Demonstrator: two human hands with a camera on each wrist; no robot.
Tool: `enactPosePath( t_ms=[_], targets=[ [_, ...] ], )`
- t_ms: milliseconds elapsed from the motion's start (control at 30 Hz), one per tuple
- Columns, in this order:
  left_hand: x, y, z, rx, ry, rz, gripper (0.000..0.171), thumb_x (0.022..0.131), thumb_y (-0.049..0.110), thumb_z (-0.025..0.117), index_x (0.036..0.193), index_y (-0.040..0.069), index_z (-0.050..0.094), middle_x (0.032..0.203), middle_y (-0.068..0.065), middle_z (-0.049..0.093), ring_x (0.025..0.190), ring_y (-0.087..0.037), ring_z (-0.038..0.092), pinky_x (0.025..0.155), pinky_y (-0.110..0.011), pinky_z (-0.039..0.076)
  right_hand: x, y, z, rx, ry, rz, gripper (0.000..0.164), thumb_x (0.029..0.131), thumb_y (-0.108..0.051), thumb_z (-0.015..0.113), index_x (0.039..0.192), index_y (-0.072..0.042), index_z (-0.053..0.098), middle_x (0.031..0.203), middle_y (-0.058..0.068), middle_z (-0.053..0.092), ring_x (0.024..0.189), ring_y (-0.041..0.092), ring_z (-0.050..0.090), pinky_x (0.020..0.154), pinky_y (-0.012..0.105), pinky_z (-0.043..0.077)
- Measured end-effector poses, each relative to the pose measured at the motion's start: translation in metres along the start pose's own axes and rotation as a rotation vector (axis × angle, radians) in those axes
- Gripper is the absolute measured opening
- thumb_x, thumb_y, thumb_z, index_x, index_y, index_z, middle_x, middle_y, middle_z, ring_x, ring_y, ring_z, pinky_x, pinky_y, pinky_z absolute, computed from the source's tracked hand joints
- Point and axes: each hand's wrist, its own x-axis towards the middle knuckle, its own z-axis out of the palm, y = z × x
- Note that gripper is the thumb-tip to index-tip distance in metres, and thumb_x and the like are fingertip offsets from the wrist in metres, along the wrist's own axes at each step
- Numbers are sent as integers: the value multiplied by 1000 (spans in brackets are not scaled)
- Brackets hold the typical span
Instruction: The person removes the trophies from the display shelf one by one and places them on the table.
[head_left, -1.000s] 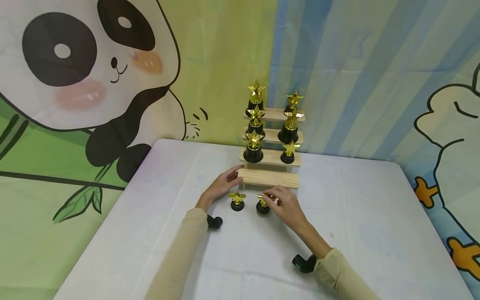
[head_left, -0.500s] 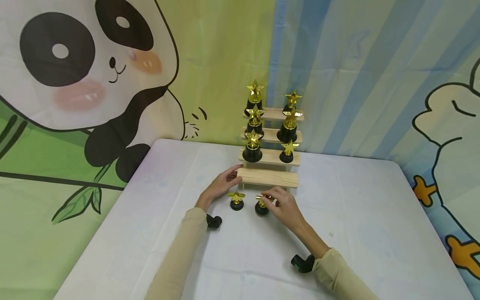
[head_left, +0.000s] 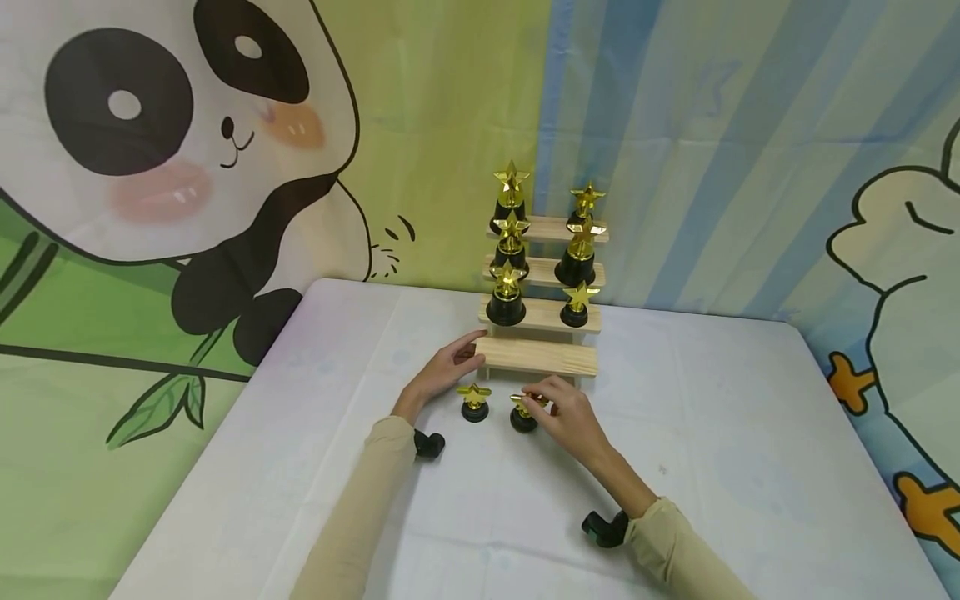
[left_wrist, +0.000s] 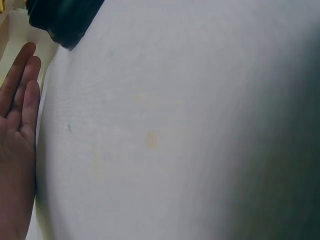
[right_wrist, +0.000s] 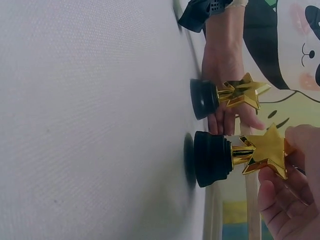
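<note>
My right hand [head_left: 573,414] pinches the gold star of a small star trophy [right_wrist: 215,159] between thumb and fingers. The trophy is upright, its black base at the tabletop; whether they touch I cannot tell. A second small star trophy [head_left: 474,404] stands to its left on the table. My left hand [head_left: 442,371] is at the left end of the lowest step of a tiered wooden stand [head_left: 536,357], thumb and forefinger touching its edge. In the left wrist view the other fingers [left_wrist: 30,100] look straight.
Star trophies stand in pairs on the stand's upper steps, such as a large one [head_left: 506,308] and a small one [head_left: 575,315] on the second step. A white cloth covers the table [head_left: 720,433]. Behind hangs a printed panda curtain [head_left: 442,125].
My right hand and the pinched trophy have shifted very slightly to the left. My left hand stays at the stand.
</note>
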Motion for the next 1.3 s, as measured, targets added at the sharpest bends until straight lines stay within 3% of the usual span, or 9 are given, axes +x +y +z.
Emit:
enactPosePath(
  t_ms=[267, 467, 1033, 1300],
  targets=[
    [-1, 0, -1, 11, 7, 12, 59, 93, 47, 60, 147, 34, 41, 141, -9, 53, 129, -25, 52, 110, -44, 40, -3, 3, 6, 6, 17, -35, 13, 87, -13, 73, 98, -7, 75, 89, 3, 68, 67, 4, 53, 54, 19, 48],
    [0, -4, 3, 13, -23, 18, 60, 93, 50, 60, 148, 36, 39, 139, -6, 54, 126, -22, 53, 109, -43, 42, -8, 3, 7, 0, 6, -9, 13, 85, -12, 74, 97, -6, 75, 88, 1, 68, 67, 2, 52, 54, 17, 46],
    [-1, -2, 1, 2, -1, 2, 56, 94, 45, 61, 146, 37, 41, 137, -8, 55, 127, -24, 53, 110, -44, 41, -6, 4, 8, -16, -41, 48, 14, 86, -18, 74, 98, -10, 74, 90, 1, 68, 72, 6, 58, 56, 16, 46],
    [0, 0, 1, -3, 2, 3, 58, 93, 46, 61, 146, 36, 41, 136, -8, 56, 126, -25, 54, 109, -44, 41, -8, 7, -2, -21, -63, 102, 14, 93, -25, 66, 100, -15, 74, 95, -1, 68, 74, 5, 55, 59, 19, 48]
  ],
)
